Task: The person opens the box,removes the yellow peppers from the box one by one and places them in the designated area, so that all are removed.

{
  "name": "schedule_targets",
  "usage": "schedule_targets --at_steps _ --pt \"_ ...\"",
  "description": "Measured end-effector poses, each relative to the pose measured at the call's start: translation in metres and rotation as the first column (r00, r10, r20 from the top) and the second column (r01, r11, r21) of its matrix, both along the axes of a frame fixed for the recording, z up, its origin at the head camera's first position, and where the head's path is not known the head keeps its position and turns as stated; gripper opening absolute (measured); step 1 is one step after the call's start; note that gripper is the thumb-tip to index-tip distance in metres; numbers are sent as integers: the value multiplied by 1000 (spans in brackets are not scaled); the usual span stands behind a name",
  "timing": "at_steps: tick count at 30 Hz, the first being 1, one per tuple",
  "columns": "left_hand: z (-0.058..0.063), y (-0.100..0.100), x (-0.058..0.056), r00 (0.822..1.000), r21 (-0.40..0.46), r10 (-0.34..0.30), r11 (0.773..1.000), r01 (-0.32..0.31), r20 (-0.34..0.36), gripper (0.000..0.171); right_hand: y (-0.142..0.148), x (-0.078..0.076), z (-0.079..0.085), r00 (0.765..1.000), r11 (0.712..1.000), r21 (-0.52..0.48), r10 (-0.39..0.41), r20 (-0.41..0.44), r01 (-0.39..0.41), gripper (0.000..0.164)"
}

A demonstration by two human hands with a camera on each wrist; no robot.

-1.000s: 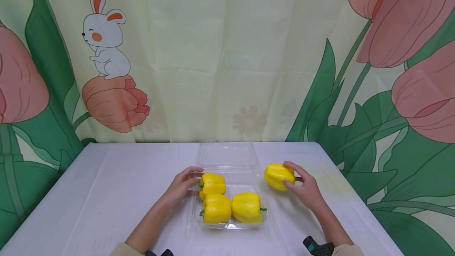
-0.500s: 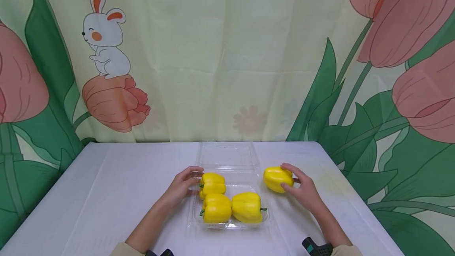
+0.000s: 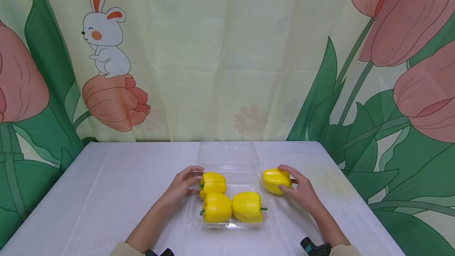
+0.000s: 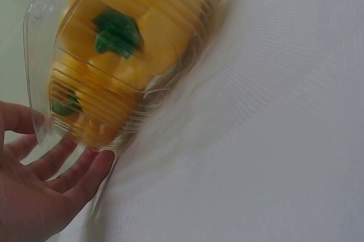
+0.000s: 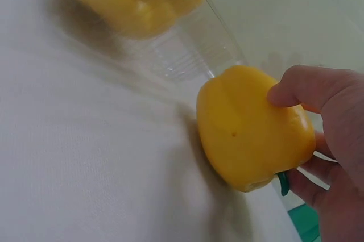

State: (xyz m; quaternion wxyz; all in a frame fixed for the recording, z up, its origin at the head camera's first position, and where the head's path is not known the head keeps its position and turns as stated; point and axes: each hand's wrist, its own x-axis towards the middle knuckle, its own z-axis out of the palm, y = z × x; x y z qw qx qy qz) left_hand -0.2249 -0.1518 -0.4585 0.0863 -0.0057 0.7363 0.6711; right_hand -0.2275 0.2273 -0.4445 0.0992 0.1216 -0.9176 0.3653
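Observation:
My right hand grips a yellow bell pepper just right of the clear plastic clamshell container. In the right wrist view the thumb lies on one side of this bell pepper, and its green stem points toward the palm. My left hand touches the container's left wall, its fingers loosely spread along the ridged plastic. Three yellow bell peppers are in the container: one at back left, one at front left and one at front right. The back right part shows bare plastic.
The container's clear lid lies folded back toward the table's far edge. A white cloth covers the table. Behind it hangs a curtain printed with tulips and a rabbit.
My right hand has moved slightly left and toward me with the bell pepper, closer to the container. The left hand and the other bell peppers have stayed in place.

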Motion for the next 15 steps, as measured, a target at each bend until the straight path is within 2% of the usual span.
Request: schedule_targets --at_steps 5,15 --pt "-1 0 0 1000 -10 -9 1000 9 -18 33 -2 -1 -1 1000 1000 5 9 -6 -9 57" --pt "-1 0 -1 1000 -4 -2 1000 2 -6 34 -8 0 1 999 999 -4 33 -1 -33 57"
